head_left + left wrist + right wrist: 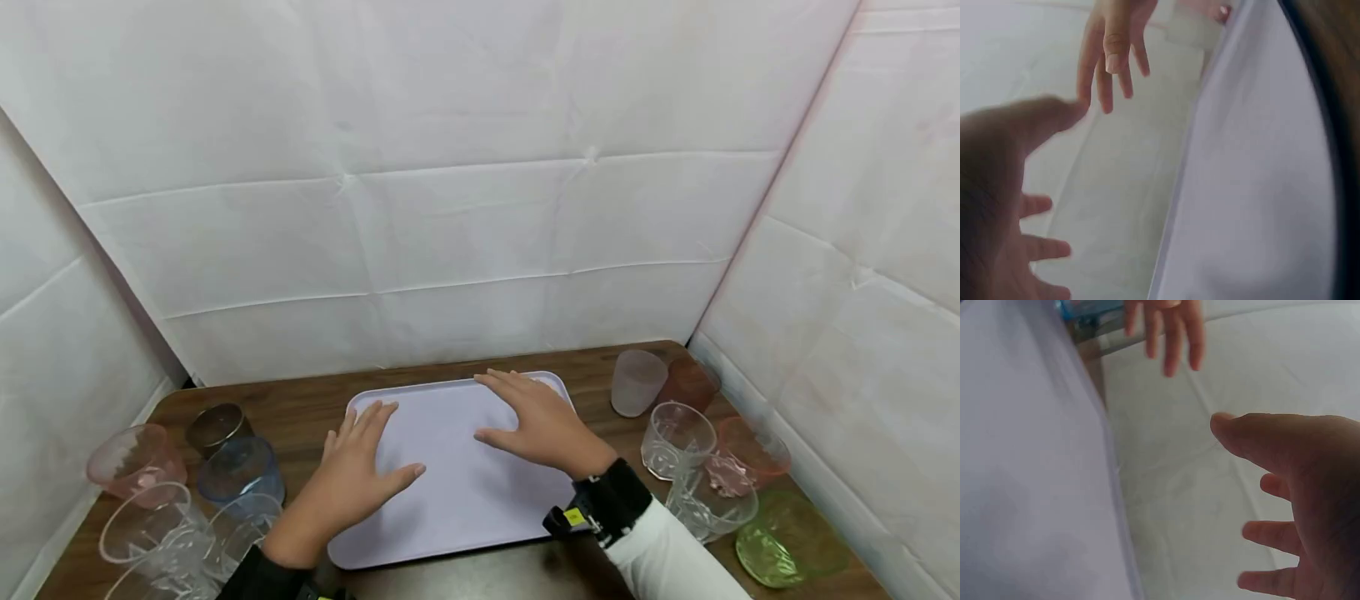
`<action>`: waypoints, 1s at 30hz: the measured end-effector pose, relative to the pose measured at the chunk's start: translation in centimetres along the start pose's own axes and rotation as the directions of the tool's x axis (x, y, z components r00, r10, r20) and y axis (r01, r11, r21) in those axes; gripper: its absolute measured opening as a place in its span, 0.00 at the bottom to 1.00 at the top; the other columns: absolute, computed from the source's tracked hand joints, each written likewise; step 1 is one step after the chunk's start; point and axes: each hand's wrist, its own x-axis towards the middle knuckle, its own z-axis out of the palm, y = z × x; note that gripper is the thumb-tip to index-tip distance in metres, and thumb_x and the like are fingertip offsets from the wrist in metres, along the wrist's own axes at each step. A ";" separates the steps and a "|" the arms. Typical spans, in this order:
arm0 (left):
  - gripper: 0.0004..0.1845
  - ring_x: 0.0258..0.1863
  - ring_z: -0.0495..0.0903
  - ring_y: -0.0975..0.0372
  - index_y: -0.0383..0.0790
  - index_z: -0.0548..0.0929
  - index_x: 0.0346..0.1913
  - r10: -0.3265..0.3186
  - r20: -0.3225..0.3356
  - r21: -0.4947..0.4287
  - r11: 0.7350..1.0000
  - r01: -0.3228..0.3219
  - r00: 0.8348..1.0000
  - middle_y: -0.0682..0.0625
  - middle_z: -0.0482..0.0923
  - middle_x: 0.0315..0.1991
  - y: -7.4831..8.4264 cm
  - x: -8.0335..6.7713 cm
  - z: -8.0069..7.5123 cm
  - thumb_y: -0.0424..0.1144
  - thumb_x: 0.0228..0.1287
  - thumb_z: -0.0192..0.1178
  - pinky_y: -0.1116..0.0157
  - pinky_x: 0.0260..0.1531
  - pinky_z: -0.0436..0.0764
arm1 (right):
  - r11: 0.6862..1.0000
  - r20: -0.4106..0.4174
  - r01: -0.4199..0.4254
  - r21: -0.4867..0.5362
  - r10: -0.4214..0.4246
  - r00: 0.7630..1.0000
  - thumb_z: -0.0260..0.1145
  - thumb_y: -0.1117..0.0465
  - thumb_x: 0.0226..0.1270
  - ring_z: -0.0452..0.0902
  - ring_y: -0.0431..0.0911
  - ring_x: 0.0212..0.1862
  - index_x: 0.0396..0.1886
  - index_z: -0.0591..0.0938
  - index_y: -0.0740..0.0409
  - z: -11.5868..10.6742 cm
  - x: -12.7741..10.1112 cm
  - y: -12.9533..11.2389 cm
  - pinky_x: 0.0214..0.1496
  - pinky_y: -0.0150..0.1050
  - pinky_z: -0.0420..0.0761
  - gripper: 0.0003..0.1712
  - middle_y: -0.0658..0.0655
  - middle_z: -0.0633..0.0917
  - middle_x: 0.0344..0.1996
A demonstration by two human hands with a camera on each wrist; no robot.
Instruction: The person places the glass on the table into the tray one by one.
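A pale lavender tray [465, 492] lies on the wooden table between two groups of glasses. Above its left side hovers my left hand [352, 475], fingers spread and thumb pointing inward, holding nothing. My right hand [540, 421] is over the tray's upper right part, also spread and holding nothing. Both wrist views show the hands apart from the tray, with the right hand [1116, 50] visible from the left wrist and the left hand [1169, 328] from the right wrist.
At left stand a pink glass [138, 458], a dark glass [219, 429], a blue glass [242, 475] and several clear ones [146, 525]. At right are a frosted cup [637, 383], a brownish-red glass [690, 383], clear glasses [678, 437], a red-pink glass [757, 450] and a green glass [787, 542]. White sheeting surrounds the table.
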 end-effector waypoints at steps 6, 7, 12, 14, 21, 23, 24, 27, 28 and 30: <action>0.15 0.42 0.80 0.58 0.38 0.83 0.50 -0.001 -0.204 -0.043 0.999 -0.008 0.979 0.48 0.81 0.42 1.2 -2.7 0.5 0.39 0.63 0.69 0.57 0.43 0.80 | 0.998 -0.123 0.030 0.062 -0.022 0.992 0.67 0.41 0.69 0.79 0.42 0.61 0.71 0.74 0.39 -5.0 -3.7 -1.0 0.58 0.47 0.80 0.32 0.41 0.81 0.62; 0.10 0.36 0.78 0.62 0.40 0.83 0.44 -0.005 -0.229 -0.043 0.999 -0.005 0.973 0.51 0.79 0.36 1.2 -3.2 0.8 0.36 0.61 0.69 0.61 0.37 0.78 | 0.996 -0.156 0.045 0.075 -0.033 0.987 0.68 0.44 0.69 0.81 0.42 0.59 0.69 0.76 0.40 -6.0 -4.5 -1.2 0.56 0.46 0.81 0.30 0.41 0.83 0.60; 0.06 0.23 0.65 0.69 0.44 0.79 0.32 -0.094 -0.222 -0.057 0.995 0.083 0.971 0.57 0.67 0.24 0.6 -5.5 1.9 0.32 0.61 0.66 0.68 0.24 0.68 | 0.988 -0.361 0.132 0.082 -0.094 0.928 0.77 0.63 0.59 0.84 0.37 0.48 0.58 0.84 0.47 -10.0 -8.6 -0.3 0.48 0.31 0.81 0.26 0.44 0.87 0.51; 0.06 0.21 0.64 0.69 0.45 0.78 0.31 -0.141 -0.193 -0.048 0.990 0.134 0.971 0.57 0.66 0.23 -0.1 -6.2 2.4 0.32 0.62 0.64 0.68 0.23 0.67 | 0.989 -0.426 0.128 0.069 -0.087 0.901 0.78 0.68 0.54 0.82 0.34 0.46 0.57 0.85 0.48 -10.9 -10.4 0.6 0.46 0.25 0.78 0.28 0.44 0.88 0.48; 0.07 0.29 0.74 0.58 0.40 0.81 0.33 -0.055 -0.276 0.072 0.994 0.078 0.960 0.52 0.75 0.29 -3.4 -7.7 4.1 0.29 0.55 0.69 0.58 0.32 0.75 | 0.969 -0.465 -0.159 0.189 0.231 0.855 0.77 0.66 0.58 0.72 0.22 0.55 0.61 0.82 0.47 -11.8 -16.8 4.4 0.52 0.16 0.68 0.30 0.40 0.84 0.54; 0.09 0.34 0.78 0.51 0.37 0.83 0.36 -0.036 -0.323 0.091 0.994 0.068 0.946 0.48 0.79 0.34 -4.0 -8.0 4.6 0.29 0.52 0.70 0.52 0.37 0.77 | 0.940 -0.442 -0.258 0.225 0.334 0.833 0.76 0.62 0.61 0.68 0.20 0.57 0.65 0.79 0.44 -11.4 -18.5 5.5 0.52 0.14 0.65 0.32 0.37 0.80 0.59; 0.10 0.36 0.80 0.48 0.36 0.83 0.37 -0.035 -0.346 0.092 0.993 0.071 0.938 0.45 0.80 0.36 -4.3 -8.0 4.7 0.28 0.51 0.71 0.49 0.39 0.78 | 0.926 -0.436 -0.300 0.230 0.373 0.819 0.75 0.60 0.62 0.65 0.18 0.58 0.67 0.78 0.42 -11.1 -19.4 6.0 0.51 0.14 0.63 0.33 0.35 0.78 0.62; 0.16 0.42 0.81 0.41 0.30 0.83 0.45 -0.092 -0.330 0.087 0.988 0.127 0.940 0.38 0.81 0.42 -4.6 -8.1 5.0 0.30 0.52 0.71 0.43 0.44 0.78 | 0.890 -0.424 -0.391 0.235 0.456 0.783 0.74 0.56 0.65 0.65 0.23 0.60 0.74 0.71 0.38 -10.0 -21.3 7.7 0.50 0.15 0.63 0.38 0.37 0.71 0.69; 0.18 0.44 0.80 0.39 0.28 0.83 0.47 -0.123 -0.308 0.085 0.984 0.157 0.943 0.36 0.80 0.44 -4.6 -8.0 5.0 0.31 0.52 0.70 0.43 0.46 0.78 | 0.880 -0.417 -0.409 0.243 0.475 0.775 0.73 0.55 0.66 0.66 0.29 0.65 0.76 0.68 0.39 -9.7 -21.8 8.2 0.58 0.18 0.63 0.40 0.41 0.69 0.72; 0.22 0.45 0.80 0.36 0.24 0.80 0.51 -0.190 -0.243 0.087 0.972 0.217 0.951 0.32 0.80 0.46 -4.7 -7.9 4.8 0.33 0.54 0.70 0.41 0.47 0.78 | 0.845 -0.376 -0.466 0.265 0.535 0.757 0.70 0.53 0.69 0.64 0.48 0.72 0.80 0.61 0.45 -9.0 -22.6 9.0 0.72 0.35 0.64 0.43 0.54 0.63 0.77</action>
